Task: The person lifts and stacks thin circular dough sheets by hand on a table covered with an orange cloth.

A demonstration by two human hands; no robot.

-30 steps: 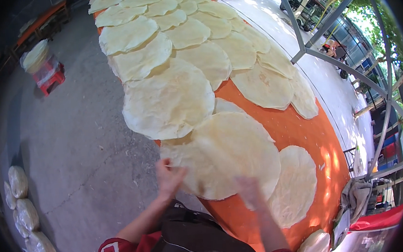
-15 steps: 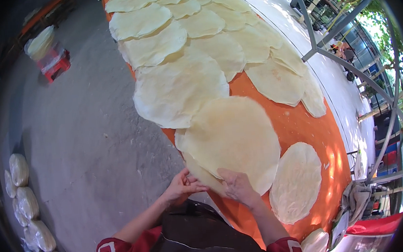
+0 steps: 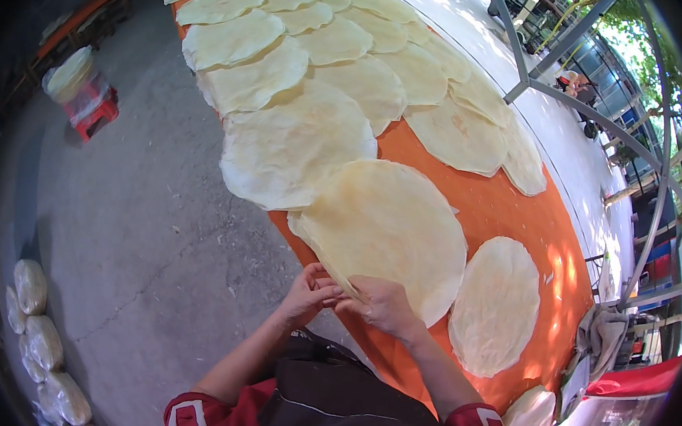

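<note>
A big, round, pale-yellow flatbread [image 3: 394,229] lies on the orange table in front of me, its far-left part close against the neighbouring sheets. At its near-left edge my right hand [image 3: 382,304] pinches the rim, which is lifted a little between thumb and fingers. My left hand [image 3: 309,295] is just left of it, fingers drawn together at the same edge; their tips nearly meet the right hand's. Whether the left fingertips grip the rim is hard to see. To the right rests a smaller oval flatbread [image 3: 495,306].
Overlapping flatbreads [image 3: 296,148] cover the far part of the orange table [image 3: 509,208]. On the floor at left lie several wrapped packs [image 3: 47,340]; farther off, a bagged stack [image 3: 70,76] sits on a red stool [image 3: 97,118]. Grey metal poles [image 3: 588,101] stand at right.
My right hand has slid left along the flatbread's near edge, lifting the rim and closing the gap to my left hand. The left hand has stayed almost in place.
</note>
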